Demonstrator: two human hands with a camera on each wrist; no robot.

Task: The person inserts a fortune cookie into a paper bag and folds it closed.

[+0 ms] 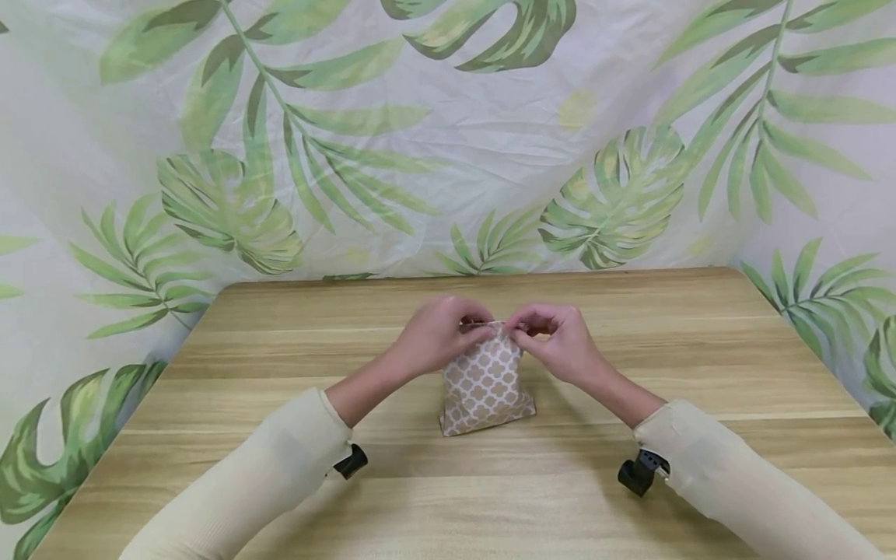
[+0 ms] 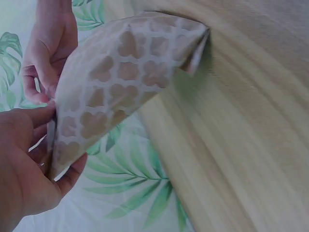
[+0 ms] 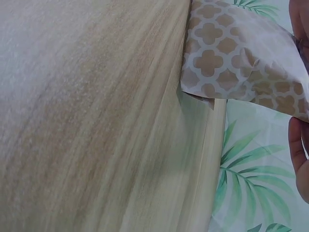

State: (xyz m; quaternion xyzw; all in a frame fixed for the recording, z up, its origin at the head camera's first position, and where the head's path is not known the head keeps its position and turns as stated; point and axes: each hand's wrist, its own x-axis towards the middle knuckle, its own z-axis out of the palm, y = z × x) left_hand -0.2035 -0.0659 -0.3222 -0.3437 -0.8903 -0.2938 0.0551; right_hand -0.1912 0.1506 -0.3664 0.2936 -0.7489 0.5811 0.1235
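Note:
A small tan paper bag with a white quatrefoil pattern stands on the wooden table, wide at its base and narrowing toward the top. My left hand pinches the left part of its top edge between thumb and fingers. At the right top corner, my right hand pinches the same edge. The left wrist view shows the left fingers curled around the rim of the bag, the thumb on the opposite face. In the right wrist view only part of the right hand shows beside the bag. The bag's inside is hidden.
The light wooden table runs back to a white cloth printed with green leaves, which also hangs at both sides. Small black devices, one on the left wrist and one on the right wrist, hang below the cream sleeves.

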